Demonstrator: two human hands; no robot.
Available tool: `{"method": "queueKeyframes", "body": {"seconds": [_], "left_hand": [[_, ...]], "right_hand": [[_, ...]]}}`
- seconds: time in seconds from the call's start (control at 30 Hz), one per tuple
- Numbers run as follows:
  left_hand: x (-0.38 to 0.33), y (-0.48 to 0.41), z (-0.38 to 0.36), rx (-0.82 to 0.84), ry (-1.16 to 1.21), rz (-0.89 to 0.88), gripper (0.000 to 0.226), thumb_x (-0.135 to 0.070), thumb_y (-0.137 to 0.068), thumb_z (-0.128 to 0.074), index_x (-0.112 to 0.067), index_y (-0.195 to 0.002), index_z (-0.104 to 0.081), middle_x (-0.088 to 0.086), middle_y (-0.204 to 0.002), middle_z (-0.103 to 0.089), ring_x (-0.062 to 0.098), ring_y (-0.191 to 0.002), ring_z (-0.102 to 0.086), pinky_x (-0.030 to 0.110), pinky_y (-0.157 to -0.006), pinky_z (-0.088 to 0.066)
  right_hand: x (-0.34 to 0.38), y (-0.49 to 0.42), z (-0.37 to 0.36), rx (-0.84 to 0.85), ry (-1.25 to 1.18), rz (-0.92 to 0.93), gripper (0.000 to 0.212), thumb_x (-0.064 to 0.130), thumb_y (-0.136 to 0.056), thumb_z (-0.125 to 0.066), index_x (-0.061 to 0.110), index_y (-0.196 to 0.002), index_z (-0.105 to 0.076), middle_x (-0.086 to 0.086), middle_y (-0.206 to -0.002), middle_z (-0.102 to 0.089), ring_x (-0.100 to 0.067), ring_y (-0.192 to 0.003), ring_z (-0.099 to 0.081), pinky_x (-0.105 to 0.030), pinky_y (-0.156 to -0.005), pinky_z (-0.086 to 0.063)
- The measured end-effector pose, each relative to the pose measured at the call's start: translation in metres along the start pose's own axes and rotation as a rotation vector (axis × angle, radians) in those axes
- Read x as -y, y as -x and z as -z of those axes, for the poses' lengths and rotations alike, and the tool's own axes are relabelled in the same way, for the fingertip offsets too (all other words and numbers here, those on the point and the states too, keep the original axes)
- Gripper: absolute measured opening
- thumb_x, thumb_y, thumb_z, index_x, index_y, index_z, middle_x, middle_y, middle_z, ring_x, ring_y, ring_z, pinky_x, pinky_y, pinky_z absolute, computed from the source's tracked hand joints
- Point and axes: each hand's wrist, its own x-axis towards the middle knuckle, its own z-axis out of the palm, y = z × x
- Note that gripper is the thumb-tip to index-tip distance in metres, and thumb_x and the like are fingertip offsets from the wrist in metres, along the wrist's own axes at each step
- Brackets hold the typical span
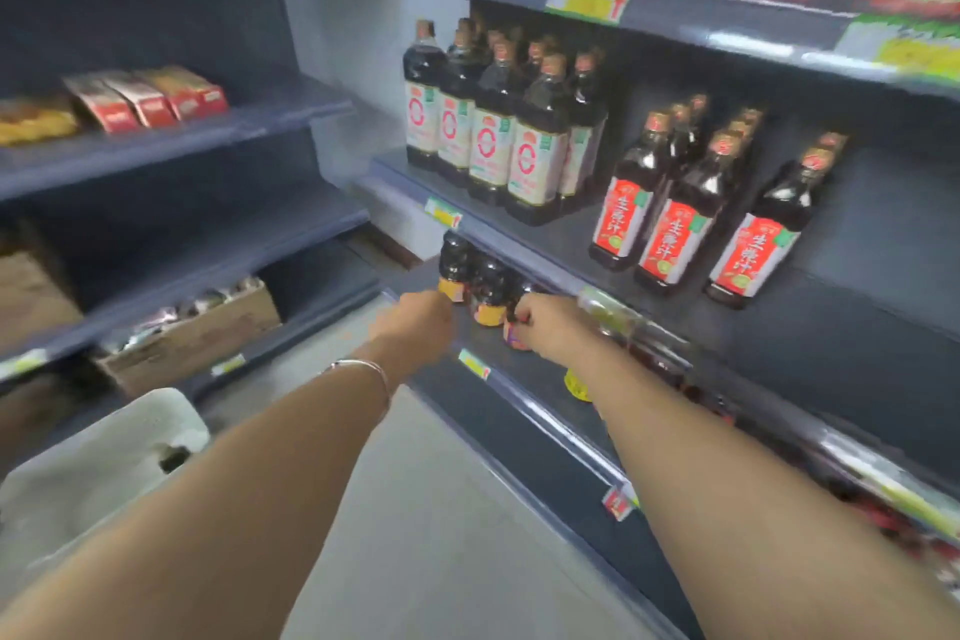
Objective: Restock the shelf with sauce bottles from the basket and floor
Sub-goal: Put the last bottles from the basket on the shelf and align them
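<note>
Currently right hand (pixel 543 327) curls round a small sauce bottle (pixel 519 295) on the lower shelf (pixel 519 382), left hand (pixel 415 322) meets the end bottle (pixel 453 265), fingers hidden; best seat both upright, labels forward, row tight.

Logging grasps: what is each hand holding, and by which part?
The left hand grips the leftmost dark bottle at its labelled base; the right hand grips the third bottle low down too.
</note>
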Motion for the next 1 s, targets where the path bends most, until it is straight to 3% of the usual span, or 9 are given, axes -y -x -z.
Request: {"method": "queueKeyframes", "body": {"seconds": [0.13,0.3,0.47,0.57,0.73,1.0], "left_hand": [[0.119,0.032,0.03,-0.026,-0.006,0.12,0.027,-0.021,-0.089,-0.049,-0.013,-0.111,-0.063,0.012,-0.118,-0.062,0.033,-0.109,-0.057,0.038,-0.089,-0.048],[0.248,0.045,0.058,-0.042,0.002,0.3,0.028,-0.014,-0.087,-0.045,-0.01,-0.107,-0.063,0.015,-0.115,-0.062,0.036,-0.105,-0.059,0.04,-0.088,-0.05],[0.371,0.049,0.07,-0.03,-0.032,0.456,0.028,-0.018,-0.088,-0.042,-0.015,-0.109,-0.062,0.013,-0.115,-0.062,0.035,-0.104,-0.06,0.039,-0.083,-0.048],[0.439,0.049,0.069,0.043,-0.1,0.587,0.03,-0.022,-0.091,-0.045,-0.019,-0.118,-0.058,0.007,-0.12,-0.06,0.032,-0.107,-0.059,0.038,-0.084,-0.046],[0.533,0.05,0.065,0.054,-0.04,0.754,0.028,-0.022,-0.091,-0.043,-0.023,-0.114,-0.059,0.006,-0.117,-0.06,0.031,-0.104,-0.06,0.034,-0.08,-0.044],[0.652,-0.009,0.05,0.112,0.024,0.749,0.026,-0.018,-0.09,-0.043,-0.018,-0.109,-0.061,0.008,-0.114,-0.062,0.032,-0.099,-0.061,0.035,-0.076,-0.046]], "right_hand": [[0.112,-0.012,-0.055,0.058,0.067,0.158,0.025,0.032,-0.089,-0.054,0.022,-0.112,-0.057,-0.011,-0.121,-0.058,-0.031,-0.108,-0.057,-0.032,-0.079,-0.043],[0.235,-0.049,-0.124,0.187,0.147,0.309,0.035,0.034,-0.091,-0.052,0.023,-0.124,-0.053,-0.01,-0.131,-0.054,-0.031,-0.117,-0.053,-0.037,-0.095,-0.044],[0.343,-0.095,-0.197,0.303,0.167,0.444,0.033,0.032,-0.092,-0.051,0.026,-0.124,-0.051,-0.007,-0.127,-0.057,-0.028,-0.112,-0.056,-0.031,-0.081,-0.041],[0.398,-0.122,-0.245,0.387,0.214,0.524,0.031,0.027,-0.091,-0.049,0.026,-0.122,-0.052,-0.005,-0.124,-0.057,-0.027,-0.11,-0.055,-0.029,-0.078,-0.04],[0.476,-0.156,-0.308,0.516,0.279,0.608,0.028,0.03,-0.09,-0.051,0.026,-0.117,-0.054,-0.003,-0.123,-0.057,-0.027,-0.109,-0.055,-0.029,-0.076,-0.038],[0.559,-0.229,-0.396,0.588,0.294,0.583,0.027,0.033,-0.089,-0.054,0.03,-0.116,-0.056,-0.001,-0.124,-0.057,-0.025,-0.108,-0.056,-0.029,-0.077,-0.04]]}}
